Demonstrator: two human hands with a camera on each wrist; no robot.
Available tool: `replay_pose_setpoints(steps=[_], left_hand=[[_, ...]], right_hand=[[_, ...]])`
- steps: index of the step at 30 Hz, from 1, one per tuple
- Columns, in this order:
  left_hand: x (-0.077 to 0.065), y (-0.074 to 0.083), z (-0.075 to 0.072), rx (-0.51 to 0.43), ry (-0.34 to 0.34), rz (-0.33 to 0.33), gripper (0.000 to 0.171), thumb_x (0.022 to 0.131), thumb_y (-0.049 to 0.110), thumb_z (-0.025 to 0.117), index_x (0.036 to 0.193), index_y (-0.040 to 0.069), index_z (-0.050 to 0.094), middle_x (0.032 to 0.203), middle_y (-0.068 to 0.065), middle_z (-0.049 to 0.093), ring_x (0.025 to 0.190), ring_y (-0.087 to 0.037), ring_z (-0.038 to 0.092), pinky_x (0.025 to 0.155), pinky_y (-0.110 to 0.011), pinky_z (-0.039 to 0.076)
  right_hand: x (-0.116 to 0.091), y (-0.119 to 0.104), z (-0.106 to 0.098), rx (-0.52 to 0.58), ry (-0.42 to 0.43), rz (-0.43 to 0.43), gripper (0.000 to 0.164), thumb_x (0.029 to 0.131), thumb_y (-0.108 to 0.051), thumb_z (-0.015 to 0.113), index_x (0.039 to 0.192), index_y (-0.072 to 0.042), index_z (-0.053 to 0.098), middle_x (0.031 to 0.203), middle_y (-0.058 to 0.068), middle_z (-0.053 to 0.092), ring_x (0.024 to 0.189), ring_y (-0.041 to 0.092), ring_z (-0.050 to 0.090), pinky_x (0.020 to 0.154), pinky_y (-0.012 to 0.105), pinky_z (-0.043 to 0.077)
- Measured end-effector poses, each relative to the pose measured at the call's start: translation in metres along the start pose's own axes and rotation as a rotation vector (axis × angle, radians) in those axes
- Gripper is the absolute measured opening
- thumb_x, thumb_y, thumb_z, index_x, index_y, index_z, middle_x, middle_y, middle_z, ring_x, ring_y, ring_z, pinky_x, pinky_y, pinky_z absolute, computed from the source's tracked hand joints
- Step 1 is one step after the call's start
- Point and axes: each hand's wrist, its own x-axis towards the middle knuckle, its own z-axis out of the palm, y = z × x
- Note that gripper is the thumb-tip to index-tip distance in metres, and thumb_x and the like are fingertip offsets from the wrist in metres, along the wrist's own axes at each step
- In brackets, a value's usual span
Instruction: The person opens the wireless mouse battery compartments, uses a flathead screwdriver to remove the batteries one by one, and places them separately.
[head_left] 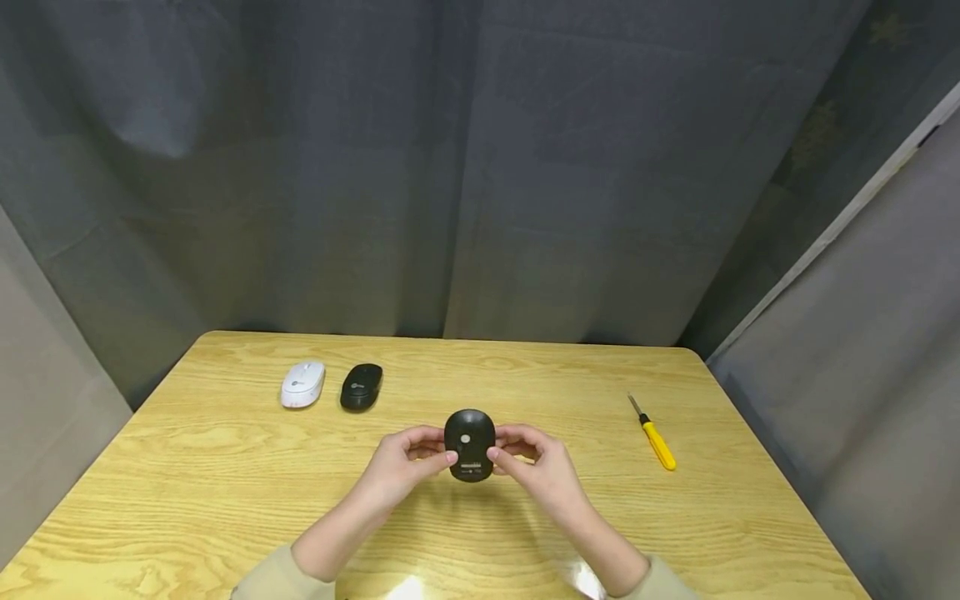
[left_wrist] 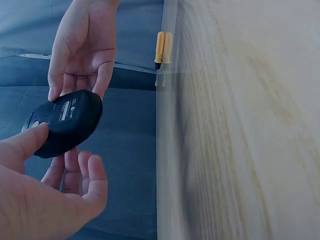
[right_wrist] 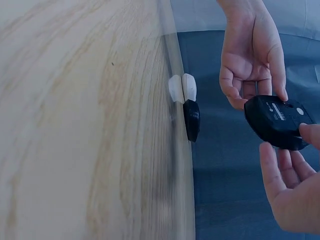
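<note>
A black computer mouse (head_left: pixel 470 473) is held up over the near middle of the table, its underside with a label and a pale round spot facing me. My left hand (head_left: pixel 393 472) pinches its left side, thumb on the underside and fingers behind. On the opposite side my right hand (head_left: pixel 547 473) pinches it the same way. In the left wrist view the mouse (left_wrist: pixel 82 125) is tilted between both hands, above the tabletop. The right wrist view shows the mouse (right_wrist: pixel 267 122) with a thumb on its underside from each side.
On the wooden table (head_left: pixel 225 467), a white mouse (head_left: pixel 303 384) and a second black mouse (head_left: pixel 362 387) lie at the back left. A screwdriver (head_left: pixel 657 442) with a yellow handle lies at the right. Dark curtains (head_left: pixel 465 167) hang behind the table.
</note>
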Motion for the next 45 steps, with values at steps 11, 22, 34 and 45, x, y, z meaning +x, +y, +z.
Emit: replay_pose_setpoints(steps=[11, 22, 34, 45], left_hand=[[-0.002, -0.001, 0.001, -0.147, -0.080, -0.011, 0.054, 0.078, 0.019, 0.068, 0.124, 0.005, 0.046, 0.100, -0.016, 0.056, 0.078, -0.019, 0.061, 0.072, -0.045, 0.050], [0.000, -0.004, 0.001, -0.168, -0.158, -0.073, 0.058, 0.079, 0.022, 0.066, 0.130, 0.011, 0.041, 0.099, -0.016, 0.052, 0.070, -0.023, 0.064, 0.069, -0.043, 0.052], [-0.001, -0.007, 0.002, -0.214, -0.193, -0.089, 0.057, 0.079, 0.018, 0.066, 0.130, 0.011, 0.041, 0.098, -0.016, 0.052, 0.069, -0.023, 0.062, 0.063, -0.041, 0.053], [-0.008, -0.004, 0.005, -0.205, -0.220, -0.087, 0.057, 0.080, 0.019, 0.065, 0.131, 0.010, 0.039, 0.101, -0.016, 0.052, 0.072, -0.023, 0.063, 0.065, -0.041, 0.053]], right_hand=[[0.008, 0.030, 0.001, 0.115, -0.028, 0.055, 0.037, 0.078, -0.013, 0.068, 0.113, -0.007, 0.056, 0.098, 0.017, 0.056, 0.077, 0.023, 0.063, 0.067, 0.048, 0.051], [0.006, 0.037, 0.002, 0.195, -0.088, 0.099, 0.046, 0.079, -0.014, 0.066, 0.120, -0.006, 0.049, 0.093, 0.018, 0.055, 0.071, 0.024, 0.064, 0.062, 0.043, 0.053], [0.003, 0.034, -0.002, 0.158, -0.134, 0.118, 0.049, 0.080, -0.016, 0.066, 0.123, -0.005, 0.046, 0.102, 0.021, 0.051, 0.079, 0.024, 0.063, 0.064, 0.042, 0.053], [0.002, 0.007, -0.002, 0.052, -0.213, 0.088, 0.050, 0.081, -0.008, 0.063, 0.126, -0.005, 0.043, 0.113, 0.022, 0.045, 0.075, 0.019, 0.062, 0.064, 0.043, 0.053]])
